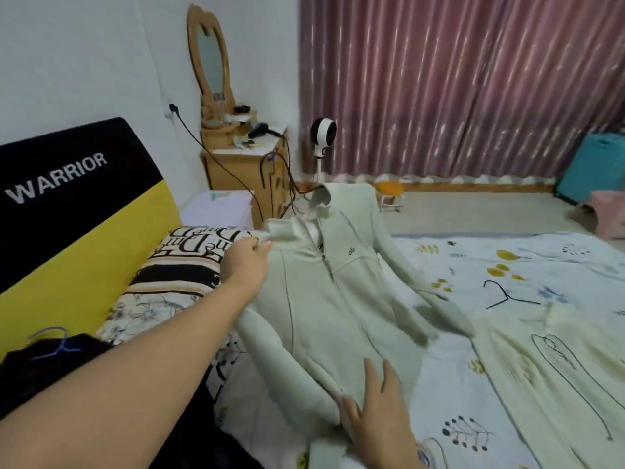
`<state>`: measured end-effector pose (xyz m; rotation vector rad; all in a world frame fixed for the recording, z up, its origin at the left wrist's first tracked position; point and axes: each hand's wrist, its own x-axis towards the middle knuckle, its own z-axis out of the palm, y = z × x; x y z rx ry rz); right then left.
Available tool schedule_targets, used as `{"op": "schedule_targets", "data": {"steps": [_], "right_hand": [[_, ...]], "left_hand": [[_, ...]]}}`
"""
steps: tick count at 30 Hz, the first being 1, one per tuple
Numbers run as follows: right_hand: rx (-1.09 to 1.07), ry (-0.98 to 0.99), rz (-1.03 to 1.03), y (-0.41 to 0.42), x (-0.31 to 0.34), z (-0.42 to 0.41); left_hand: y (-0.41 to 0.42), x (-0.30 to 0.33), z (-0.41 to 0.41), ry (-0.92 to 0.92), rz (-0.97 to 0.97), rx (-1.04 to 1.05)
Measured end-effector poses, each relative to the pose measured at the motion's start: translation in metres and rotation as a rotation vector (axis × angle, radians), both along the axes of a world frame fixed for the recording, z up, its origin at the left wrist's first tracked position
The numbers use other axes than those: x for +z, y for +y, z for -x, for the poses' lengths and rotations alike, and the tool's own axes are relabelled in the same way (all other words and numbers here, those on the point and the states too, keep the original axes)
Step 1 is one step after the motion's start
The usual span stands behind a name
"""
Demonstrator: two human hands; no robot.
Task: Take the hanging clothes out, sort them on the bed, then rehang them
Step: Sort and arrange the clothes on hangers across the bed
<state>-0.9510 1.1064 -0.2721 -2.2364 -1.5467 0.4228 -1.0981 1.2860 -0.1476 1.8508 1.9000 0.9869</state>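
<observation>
Only clearly readable word is "WARRIOR", white capitals on the black upper part of the black-and-yellow padded headboard. The black, cream and tan striped pillow has big ornate lettering, upside down, can't make it out.

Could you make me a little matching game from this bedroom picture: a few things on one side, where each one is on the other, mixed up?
Things:
1. pale zip jacket
2. black hanger
3. hair dryer
4. orange stool

Places:
A. on the wooden dresser
B. on the floor by the curtain
C. under both hands, over the bed
D. lying bare on the flowered sheet

Pairs: 1-C, 2-D, 3-A, 4-B
</observation>
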Motion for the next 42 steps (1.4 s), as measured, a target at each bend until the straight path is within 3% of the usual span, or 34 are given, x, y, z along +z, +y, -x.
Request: {"op": "schedule_targets", "data": {"steps": [4, 9, 13, 16, 19, 21, 24, 25, 27, 29, 32, 34, 37, 39, 42], "right_hand": [[-0.006, -0.073, 0.09, 0.02, -0.097, 0.0], [0.06, -0.182, 0.306, 0.035, -0.126, 0.013], [0.127, -0.225, 0.278, 0.047, -0.2, 0.005], [0.149, -0.306, 0.304, 0.059, -0.207, 0.011], [0.217, -0.19, 0.325, 0.065, -0.209, 0.014], [0.231, -0.178, 0.33, 0.064, -0.217, 0.017], [0.252, -0.235, 0.269, 0.062, -0.224, 0.023], [0.296, -0.198, 0.304, 0.058, -0.231, 0.023], [0.329, -0.167, 0.405, 0.052, -0.239, 0.019], [0.335, -0.186, 0.406, 0.048, -0.241, 0.014], [0.31, -0.154, 0.413, 0.04, -0.229, 0.008], [0.286, -0.184, 0.393, 0.031, -0.217, 0.005], [0.216, -0.249, 0.24, 0.009, -0.207, -0.002], [0.228, -0.289, 0.098, -0.008, -0.204, -0.013], [0.178, -0.339, 0.067, -0.037, -0.196, -0.031]], "left_hand": [[0.024, -0.108, 0.033, 0.097, 0.036, 0.04], [0.042, -0.199, 0.062, 0.192, 0.067, 0.104], [0.062, -0.233, 0.088, 0.192, 0.044, 0.179], [0.081, -0.246, 0.11, 0.174, 0.086, 0.225], [0.083, -0.261, 0.125, 0.391, 0.245, 0.274], [0.07, -0.277, 0.124, 0.625, 0.27, 0.154], [0.04, -0.308, 0.105, 0.875, 0.272, -0.228], [0.031, -0.318, 0.098, 0.926, 0.342, -0.366], [0.016, -0.332, 0.086, 1.01, 0.659, -0.562], [0.006, -0.337, 0.074, 1.073, 0.872, -0.588], [-0.011, -0.334, 0.046, 1.062, 0.637, -0.551], [-0.031, -0.329, 0.019, 0.911, 0.512, -0.587], [-0.075, -0.323, -0.02, 0.759, 0.484, -0.671], [-0.11, -0.315, -0.044, 0.759, 0.425, -0.691], [-0.161, -0.312, -0.069, 0.787, 0.386, -0.699]]}}
